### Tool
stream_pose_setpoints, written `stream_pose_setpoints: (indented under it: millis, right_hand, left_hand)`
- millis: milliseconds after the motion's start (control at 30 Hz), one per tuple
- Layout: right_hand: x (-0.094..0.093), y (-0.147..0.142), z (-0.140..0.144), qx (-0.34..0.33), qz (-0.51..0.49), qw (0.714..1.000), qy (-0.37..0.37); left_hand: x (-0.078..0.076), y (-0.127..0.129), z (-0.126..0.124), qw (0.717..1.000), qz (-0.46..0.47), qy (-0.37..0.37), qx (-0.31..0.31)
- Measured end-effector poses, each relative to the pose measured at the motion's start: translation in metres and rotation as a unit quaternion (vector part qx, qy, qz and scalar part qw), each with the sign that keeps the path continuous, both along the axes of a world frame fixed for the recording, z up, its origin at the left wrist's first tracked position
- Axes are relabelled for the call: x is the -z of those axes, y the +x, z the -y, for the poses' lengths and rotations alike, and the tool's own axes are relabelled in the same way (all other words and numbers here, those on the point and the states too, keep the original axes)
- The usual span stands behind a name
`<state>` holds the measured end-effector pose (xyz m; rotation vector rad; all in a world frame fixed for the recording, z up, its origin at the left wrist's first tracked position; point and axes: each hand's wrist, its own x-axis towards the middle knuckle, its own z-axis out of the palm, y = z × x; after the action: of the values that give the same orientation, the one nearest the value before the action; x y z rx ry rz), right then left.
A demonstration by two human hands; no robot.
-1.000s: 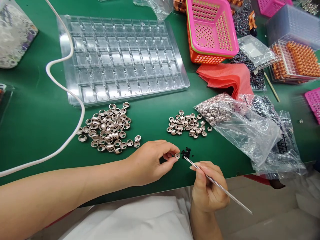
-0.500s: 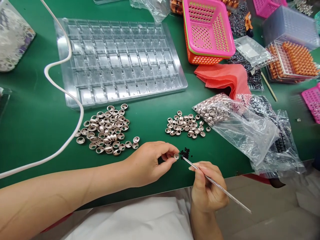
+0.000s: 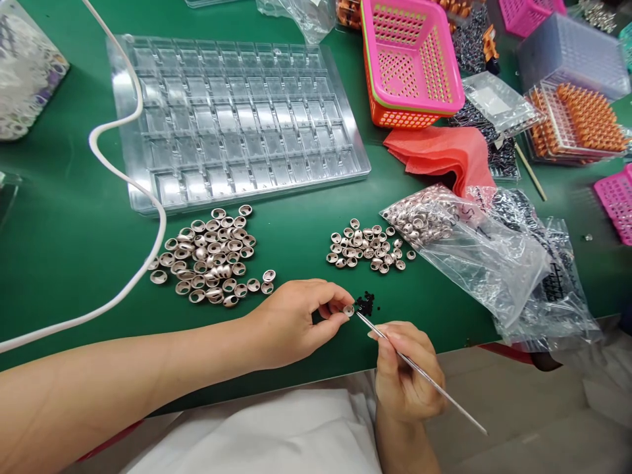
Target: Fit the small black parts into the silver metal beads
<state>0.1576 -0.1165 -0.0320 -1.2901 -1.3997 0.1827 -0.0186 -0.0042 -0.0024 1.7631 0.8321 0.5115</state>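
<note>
I am looking down on a green table (image 3: 74, 217). At 12 o'clock lies a clear plastic tray (image 3: 237, 118) of many small compartments; I see nothing in them. At 1 o'clock stands a pink basket (image 3: 409, 59), nested in an orange one, with nothing visible inside. At 3 o'clock a clear bag (image 3: 474, 243) lies open on its side, holding more of the small metal cups near its mouth. A white cable (image 3: 143, 191) runs down the left side.

Two loose heaps of metal cups sit on the table: the big heap (image 3: 212, 257) at 9 o'clock from centre, the small heap (image 3: 368, 247) just right of centre.

Compared with half a second ago, the thin metal pick (image 3: 419, 372) has drawn a little closer to the left hand, its tip now just beside the cup; I judge it is working a bead into place.

My left hand (image 3: 296, 322) is pinched shut, thumb and forefinger on one metal cup (image 3: 348, 310) at 6 o'clock. My right hand (image 3: 407, 375) is closed around the pick like a pen. A tiny pile of black beads (image 3: 366, 303) lies touching the cup's right side.
</note>
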Motion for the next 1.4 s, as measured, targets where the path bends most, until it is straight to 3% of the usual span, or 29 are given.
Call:
stream_pose_setpoints:
  millis: [400, 1400]
  right_hand:
    - [-0.0032, -0.0025, 0.0006, -0.022, 0.064, 0.998, -0.009]
    - [-0.0031, -0.0030, -0.0014, -0.026, 0.062, 0.997, -0.030]
  left_hand:
    - [0.0011, -0.0016, -0.0004, 1.000, -0.003, 0.004, 0.013]
    - [0.0034, -0.0015, -0.0004, 1.000, 0.004, 0.018, 0.012]
